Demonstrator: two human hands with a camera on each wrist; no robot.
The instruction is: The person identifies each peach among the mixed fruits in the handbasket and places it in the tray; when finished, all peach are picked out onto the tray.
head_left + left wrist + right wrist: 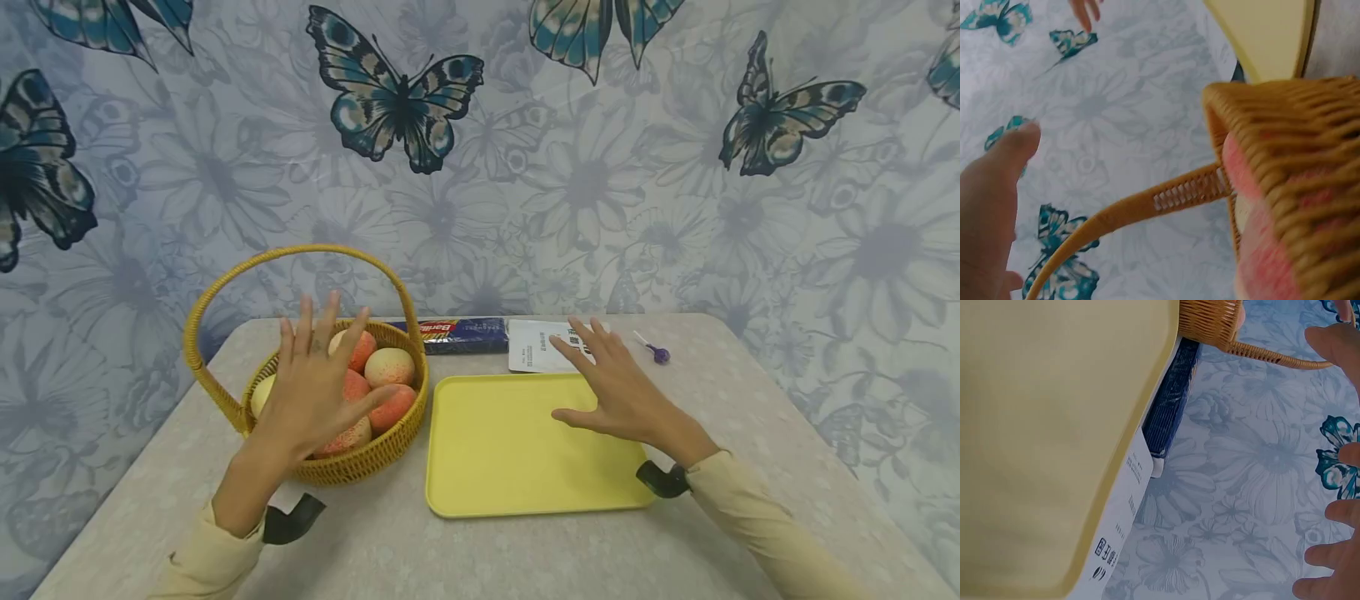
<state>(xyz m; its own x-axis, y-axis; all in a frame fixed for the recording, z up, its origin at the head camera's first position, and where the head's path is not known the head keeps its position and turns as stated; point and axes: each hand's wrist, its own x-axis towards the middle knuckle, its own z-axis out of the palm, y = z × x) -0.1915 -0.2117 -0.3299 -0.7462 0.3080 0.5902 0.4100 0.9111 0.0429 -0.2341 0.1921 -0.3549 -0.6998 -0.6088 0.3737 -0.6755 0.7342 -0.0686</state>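
Soft, even light is filling the head view, so nothing is throwing hard shadows and only faint ones are sitting under the yellow tray (517, 450) on the worktop (525, 558). The wide lens is bending the edges, and the left wrist shot is blurring the basket (1297, 187) up close.

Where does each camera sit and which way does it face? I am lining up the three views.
Head: worn on the head, looking forward and down at the table; shows the left hand over the basket and the right hand over the tray, both with sleeves.
Left wrist: looks past the thumb at the basket's wall and handle.
Right wrist: looks along the tray at the dark packet; fingertips show.
Shared: basket and tray appear in all three views.
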